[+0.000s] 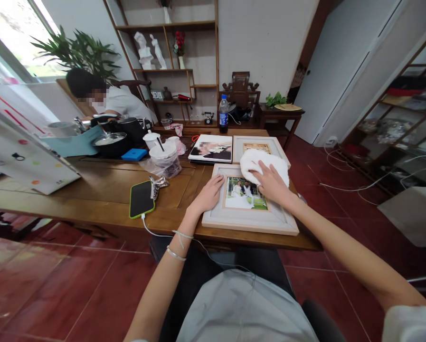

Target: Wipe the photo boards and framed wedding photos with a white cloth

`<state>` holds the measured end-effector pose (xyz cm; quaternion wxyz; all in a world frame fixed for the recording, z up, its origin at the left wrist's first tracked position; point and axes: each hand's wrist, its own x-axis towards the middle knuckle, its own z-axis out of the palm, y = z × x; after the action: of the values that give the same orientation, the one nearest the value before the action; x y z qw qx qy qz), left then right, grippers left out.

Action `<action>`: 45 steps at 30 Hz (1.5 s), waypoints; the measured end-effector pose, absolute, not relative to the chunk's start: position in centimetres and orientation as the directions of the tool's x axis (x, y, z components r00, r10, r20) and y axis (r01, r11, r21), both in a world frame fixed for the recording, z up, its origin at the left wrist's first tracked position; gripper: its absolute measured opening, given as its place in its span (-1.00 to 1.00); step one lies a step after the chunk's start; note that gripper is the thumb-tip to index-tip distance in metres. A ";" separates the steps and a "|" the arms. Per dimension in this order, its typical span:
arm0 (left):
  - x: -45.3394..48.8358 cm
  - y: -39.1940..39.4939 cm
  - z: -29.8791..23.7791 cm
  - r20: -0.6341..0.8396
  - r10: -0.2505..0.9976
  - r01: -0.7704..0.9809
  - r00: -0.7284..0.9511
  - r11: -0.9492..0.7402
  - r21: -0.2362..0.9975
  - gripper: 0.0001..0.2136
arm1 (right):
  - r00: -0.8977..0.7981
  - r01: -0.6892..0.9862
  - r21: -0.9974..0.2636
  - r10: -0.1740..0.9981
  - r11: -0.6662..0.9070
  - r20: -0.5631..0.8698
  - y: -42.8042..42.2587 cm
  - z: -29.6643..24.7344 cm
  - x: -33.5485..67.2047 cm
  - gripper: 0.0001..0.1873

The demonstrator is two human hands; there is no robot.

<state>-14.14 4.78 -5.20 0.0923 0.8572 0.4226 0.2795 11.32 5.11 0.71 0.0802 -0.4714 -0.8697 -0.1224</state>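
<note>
In front of me a pale wooden picture frame [213,217] lies flat near the table's front edge, with a photo [246,194] of people outdoors in its middle. My left hand [210,194] rests on the frame's left border, fingers laid out over it. A fluffy white cloth [251,160] is under my right hand [271,183], whose fingers press it against the frame's upper right part. The cloth hides that corner of the frame and part of a second picture frame [240,142] lying behind. Beside that one is a photo panel [213,148] on a dark base.
A phone [142,199] with a charging cable lies left on the wooden table [106,190]. Past it stand a lidded cup [163,154], a black pot [110,144], a blue bin [73,142] and a bottle [223,114]. Another person [116,97] sits across the table.
</note>
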 end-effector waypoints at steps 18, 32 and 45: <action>-14.0 4.7 -5.2 0.402 0.784 0.685 0.473 -0.614 0.392 -0.56 | -0.798 0.603 -0.156 0.591 0.782 -0.119 -7.8 5.5 9.0 -0.30; -14.1 4.9 -5.4 0.399 0.786 0.679 0.472 -0.613 0.404 -0.54 | -0.653 0.756 0.087 0.737 0.649 0.173 3.0 0.9 10.5 -0.30; -14.1 4.9 -5.5 0.422 0.769 0.653 0.481 -0.635 0.412 -0.52 | -0.762 0.646 0.086 0.648 0.759 0.004 1.2 2.0 7.2 -0.36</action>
<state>-14.09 4.94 -5.53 0.0978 0.8548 0.4159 0.2945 7.15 1.20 1.96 -0.0128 -0.3451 -0.9376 -0.0409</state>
